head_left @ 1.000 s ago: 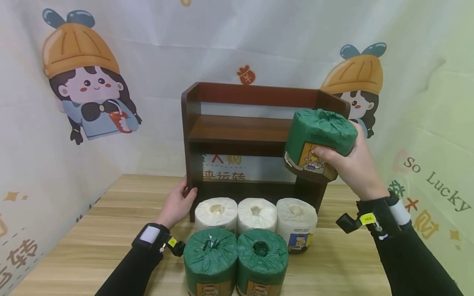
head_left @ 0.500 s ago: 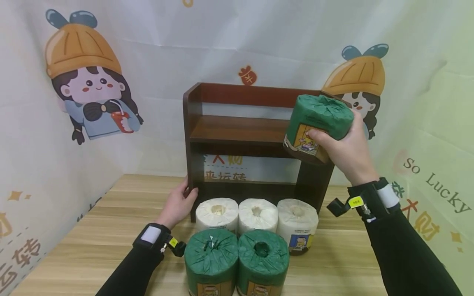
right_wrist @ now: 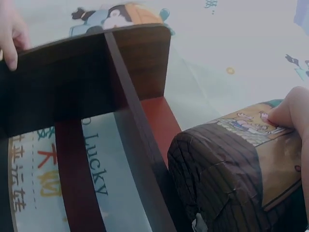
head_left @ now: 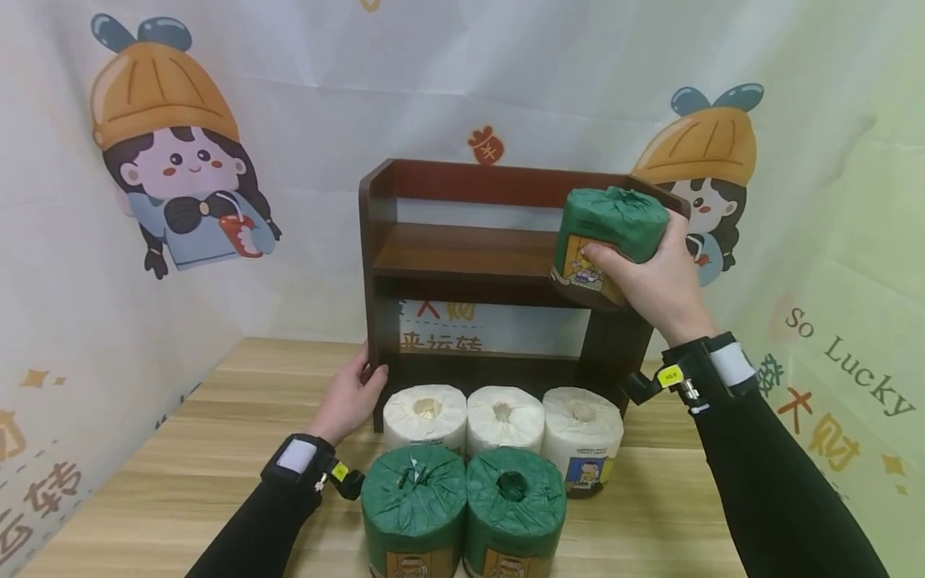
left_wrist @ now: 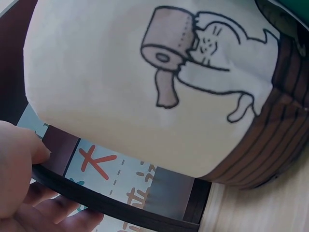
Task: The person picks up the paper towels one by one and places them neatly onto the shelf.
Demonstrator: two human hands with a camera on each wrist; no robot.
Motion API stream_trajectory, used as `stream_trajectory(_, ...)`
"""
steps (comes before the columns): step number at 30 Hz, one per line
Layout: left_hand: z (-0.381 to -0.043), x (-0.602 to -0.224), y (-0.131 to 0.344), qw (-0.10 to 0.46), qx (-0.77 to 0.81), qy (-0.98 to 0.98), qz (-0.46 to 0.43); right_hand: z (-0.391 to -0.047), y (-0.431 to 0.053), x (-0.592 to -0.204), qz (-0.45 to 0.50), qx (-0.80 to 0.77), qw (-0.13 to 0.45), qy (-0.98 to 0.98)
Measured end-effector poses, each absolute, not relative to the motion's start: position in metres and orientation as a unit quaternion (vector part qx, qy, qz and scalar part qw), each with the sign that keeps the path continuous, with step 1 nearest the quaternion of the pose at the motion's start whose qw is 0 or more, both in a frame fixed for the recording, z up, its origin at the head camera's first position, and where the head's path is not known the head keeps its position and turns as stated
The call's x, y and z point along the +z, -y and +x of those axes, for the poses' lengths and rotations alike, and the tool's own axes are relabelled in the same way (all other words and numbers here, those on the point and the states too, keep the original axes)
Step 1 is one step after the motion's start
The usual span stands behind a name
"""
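Note:
My right hand [head_left: 661, 285] grips a green-wrapped toilet paper roll [head_left: 614, 221], thumb on its printed front, and holds it upright at the right end of the upper board of a dark brown two-tier shelf [head_left: 470, 250]. In the right wrist view the brown, wood-patterned bottom of the roll [right_wrist: 217, 179] shows close beside the upper board [right_wrist: 137, 130]. Low down on the left side panel, my left hand [head_left: 350, 401] holds the shelf. Thumb and fingers lie on either side of the panel's edge [left_wrist: 111, 205] in the left wrist view.
Three white-wrapped toilet rolls [head_left: 504, 417] stand in a row before the shelf. Closer to me, two green-wrapped rolls [head_left: 515, 498] stand side by side on the wooden table [head_left: 238, 425]. A printed cloth [head_left: 311, 120] hangs behind and along both sides.
My right hand has carried the green roll up and then leftward, over the right end of the shelf's upper board. The left hand keeps its hold on the side panel.

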State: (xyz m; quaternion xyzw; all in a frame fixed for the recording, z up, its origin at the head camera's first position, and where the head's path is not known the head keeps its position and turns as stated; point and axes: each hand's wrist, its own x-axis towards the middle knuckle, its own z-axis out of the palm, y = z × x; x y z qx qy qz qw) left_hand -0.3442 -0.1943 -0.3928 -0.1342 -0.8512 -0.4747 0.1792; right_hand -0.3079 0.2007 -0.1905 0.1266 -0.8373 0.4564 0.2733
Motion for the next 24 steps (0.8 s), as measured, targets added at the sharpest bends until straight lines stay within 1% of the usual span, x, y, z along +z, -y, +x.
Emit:
stream_trajectory(6,-0.345,-0.391,0.195,0.185,-0.473,0.850,-0.139,-0.313,-0.196,-0.189,0.084,0.420,0.294,0.854)
stream_trajectory(11,-0.345,-0.390,0.195,0.187,-0.470,0.851,-0.140,-0.318,-0.196,-0.191,0.098,0.447,0.302,0.836)
stream_trajectory(14,-0.345,-0.391,0.195,0.186,-0.471,0.851,-0.141,-0.318,-0.195,-0.194,0.102,0.460,0.295,0.831)
stream_trajectory(21,-0.344,-0.392,0.194,0.188,-0.469,0.851,-0.141,-0.321,-0.193,-0.204,0.077,0.392,0.336,0.853)
stream_trajectory(24,-0.344,-0.392,0.194,0.194,-0.468,0.850,-0.144,-0.324,-0.193,-0.209,0.085,0.386,0.337,0.855)
